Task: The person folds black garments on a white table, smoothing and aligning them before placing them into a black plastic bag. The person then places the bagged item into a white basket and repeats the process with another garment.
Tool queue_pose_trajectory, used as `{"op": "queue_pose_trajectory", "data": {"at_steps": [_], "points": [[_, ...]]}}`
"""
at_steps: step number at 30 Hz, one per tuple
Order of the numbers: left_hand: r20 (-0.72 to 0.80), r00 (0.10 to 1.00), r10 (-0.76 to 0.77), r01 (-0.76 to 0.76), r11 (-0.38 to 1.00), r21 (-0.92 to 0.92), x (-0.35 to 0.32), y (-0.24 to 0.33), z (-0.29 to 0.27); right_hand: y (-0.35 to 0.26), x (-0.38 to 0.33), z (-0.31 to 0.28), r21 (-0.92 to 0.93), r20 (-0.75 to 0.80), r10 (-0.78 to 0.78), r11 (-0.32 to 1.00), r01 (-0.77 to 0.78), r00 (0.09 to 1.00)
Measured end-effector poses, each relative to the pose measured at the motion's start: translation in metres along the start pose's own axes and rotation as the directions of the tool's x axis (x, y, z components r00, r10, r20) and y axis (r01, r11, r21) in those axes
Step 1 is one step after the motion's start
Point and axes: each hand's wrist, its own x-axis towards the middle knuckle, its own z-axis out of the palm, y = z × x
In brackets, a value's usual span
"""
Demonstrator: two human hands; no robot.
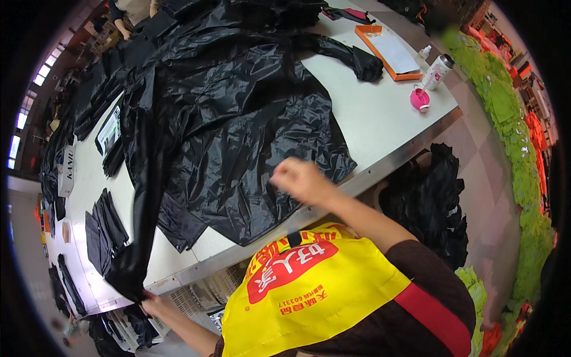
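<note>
A large shiny black garment [238, 131], its surface creased, lies spread over the white table. From its left side a long black sleeve [144, 226] runs down to the table's near edge. My left hand [156, 304] is closed on the end of that sleeve, partly past the edge. Over the garment's lower right part is my right hand [300, 181], with its fingers curled together. Whatever lies between those fingers, if anything, is hidden.
Folded black pieces [107, 232] and a white box [66, 171] lie at the left. At the far right of the table stand an orange tray [376, 37], a bottle [438, 71] and a pink item [419, 100]. Black cloth [434, 208] is heaped below the right edge. Another person [132, 11] stands far left.
</note>
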Motion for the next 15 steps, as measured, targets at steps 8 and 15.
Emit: {"op": "queue_pose_trajectory", "data": {"at_steps": [8, 15], "points": [[0.172, 0.886, -0.431, 0.429, 0.902, 0.050, -0.017, -0.114, -0.048, 0.209, 0.082, -0.251, -0.354, -0.761, -0.046, 0.866, -0.354, 0.647], [0.617, 0.500, -0.608, 0.230, 0.780, 0.582, -0.271, -0.082, 0.094, 0.221, 0.170, -0.309, -0.276, -0.883, 0.023, 0.781, -0.560, 0.468]]}}
